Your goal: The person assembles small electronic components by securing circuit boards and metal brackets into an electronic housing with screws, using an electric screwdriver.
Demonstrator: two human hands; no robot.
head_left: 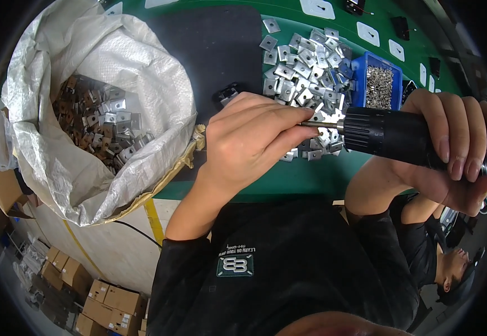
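My right hand (pixel 456 140) is wrapped around a black electric screwdriver (pixel 389 134), which lies level and points left. Its thin metal bit (pixel 326 124) runs into the pinch of my left hand (pixel 254 137), between thumb and forefinger. Whether a screw sits at the bit's end is hidden by those fingers. A small black part (pixel 227 93) shows just beyond my left knuckles; I cannot tell if it is held or lying on the dark mat (pixel 215 42). Behind the bit spreads a pile of square metal plates with holes (pixel 305 70).
A blue bin (pixel 360 84) of small screws (pixel 379 87) stands right of the pile. On the left, a white woven sack (pixel 159 73) holds metal clips (pixel 109 120). White cards (pixel 368 33) lie along the green surface (pixel 277 185). A co-worker (pixel 422 246) is at the lower right; cardboard boxes (pixel 112 305) stand lower left.
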